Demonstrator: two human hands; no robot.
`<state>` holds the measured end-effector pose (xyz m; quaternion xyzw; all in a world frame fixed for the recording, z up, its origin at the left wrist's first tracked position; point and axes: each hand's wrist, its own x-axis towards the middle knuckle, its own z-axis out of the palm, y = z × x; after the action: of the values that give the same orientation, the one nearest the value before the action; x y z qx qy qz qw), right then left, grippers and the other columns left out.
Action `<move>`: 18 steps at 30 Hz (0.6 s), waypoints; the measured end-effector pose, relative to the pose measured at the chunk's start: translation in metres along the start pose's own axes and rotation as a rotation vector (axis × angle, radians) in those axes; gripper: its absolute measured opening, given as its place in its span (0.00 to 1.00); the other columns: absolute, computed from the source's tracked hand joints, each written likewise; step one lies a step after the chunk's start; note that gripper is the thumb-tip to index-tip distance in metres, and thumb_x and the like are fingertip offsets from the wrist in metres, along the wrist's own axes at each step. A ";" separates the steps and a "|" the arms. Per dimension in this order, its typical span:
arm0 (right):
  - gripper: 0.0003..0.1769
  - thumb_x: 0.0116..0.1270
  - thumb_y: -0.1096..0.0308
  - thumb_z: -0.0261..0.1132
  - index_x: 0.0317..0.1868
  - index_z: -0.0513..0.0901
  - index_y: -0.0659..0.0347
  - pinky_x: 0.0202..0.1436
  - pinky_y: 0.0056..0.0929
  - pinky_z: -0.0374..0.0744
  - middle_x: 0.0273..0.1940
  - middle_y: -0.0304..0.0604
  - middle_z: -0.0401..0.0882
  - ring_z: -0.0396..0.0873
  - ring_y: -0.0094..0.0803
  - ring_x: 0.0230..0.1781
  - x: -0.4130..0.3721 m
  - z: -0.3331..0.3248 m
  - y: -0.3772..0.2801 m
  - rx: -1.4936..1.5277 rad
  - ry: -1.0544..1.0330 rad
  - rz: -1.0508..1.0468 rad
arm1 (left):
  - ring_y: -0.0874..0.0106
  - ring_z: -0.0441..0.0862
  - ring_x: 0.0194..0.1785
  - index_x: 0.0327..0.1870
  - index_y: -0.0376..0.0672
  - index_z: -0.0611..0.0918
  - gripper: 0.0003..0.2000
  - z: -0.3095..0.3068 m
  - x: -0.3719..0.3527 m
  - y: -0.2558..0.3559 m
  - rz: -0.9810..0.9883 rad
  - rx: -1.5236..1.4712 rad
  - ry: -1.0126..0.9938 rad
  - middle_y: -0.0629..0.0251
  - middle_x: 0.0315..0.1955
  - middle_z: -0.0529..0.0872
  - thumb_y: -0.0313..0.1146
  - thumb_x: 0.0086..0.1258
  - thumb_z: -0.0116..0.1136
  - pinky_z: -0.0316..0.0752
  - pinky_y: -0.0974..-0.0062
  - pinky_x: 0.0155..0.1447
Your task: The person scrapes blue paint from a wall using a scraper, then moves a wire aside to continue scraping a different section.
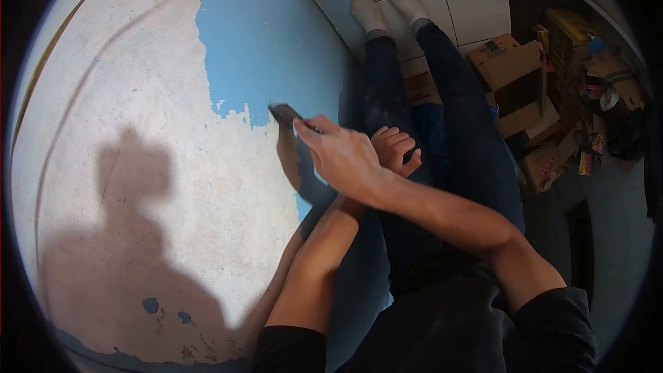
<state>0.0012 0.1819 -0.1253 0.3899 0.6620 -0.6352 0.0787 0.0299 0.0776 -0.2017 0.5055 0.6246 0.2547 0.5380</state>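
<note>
My right hand (340,155) is closed around a paint scraper (284,116), its blade against the wall (173,186) at the ragged lower edge of the blue paint (255,48). Most of the scraper's handle is hidden in my fingers. Below and left of that edge the wall is bare, pale plaster. My left arm passes beneath my right forearm, so the two cross. Near my legs, my left hand (396,148) is loosely curled, and I see nothing in it; part of it is hidden behind my right wrist.
Patches of blue paint (150,305) remain low on the wall, where my shadow falls. My feet stand on white floor tiles (469,3). To the right are an open cardboard box (507,72), another carton (542,168) and piled clutter (608,86).
</note>
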 end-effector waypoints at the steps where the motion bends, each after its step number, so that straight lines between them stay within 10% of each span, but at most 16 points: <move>1: 0.26 0.67 0.76 0.61 0.67 0.80 0.63 0.36 0.41 0.89 0.53 0.49 0.81 0.89 0.49 0.33 0.007 0.002 0.003 -0.006 0.007 0.000 | 0.62 0.71 0.26 0.19 0.44 0.75 0.15 0.000 -0.001 0.000 0.001 0.000 -0.001 0.65 0.18 0.75 0.41 0.62 0.62 0.64 0.63 0.36; 18: 0.23 0.70 0.75 0.61 0.64 0.82 0.65 0.40 0.45 0.88 0.49 0.51 0.82 0.88 0.51 0.34 -0.023 -0.006 -0.006 0.100 -0.039 0.035 | 0.62 0.71 0.27 0.20 0.43 0.75 0.16 0.000 0.002 -0.001 0.008 -0.020 -0.016 0.63 0.20 0.75 0.41 0.64 0.62 0.64 0.62 0.36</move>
<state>0.0157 0.1787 -0.1060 0.3923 0.6208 -0.6736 0.0829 0.0299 0.0794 -0.2037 0.5046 0.6156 0.2590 0.5472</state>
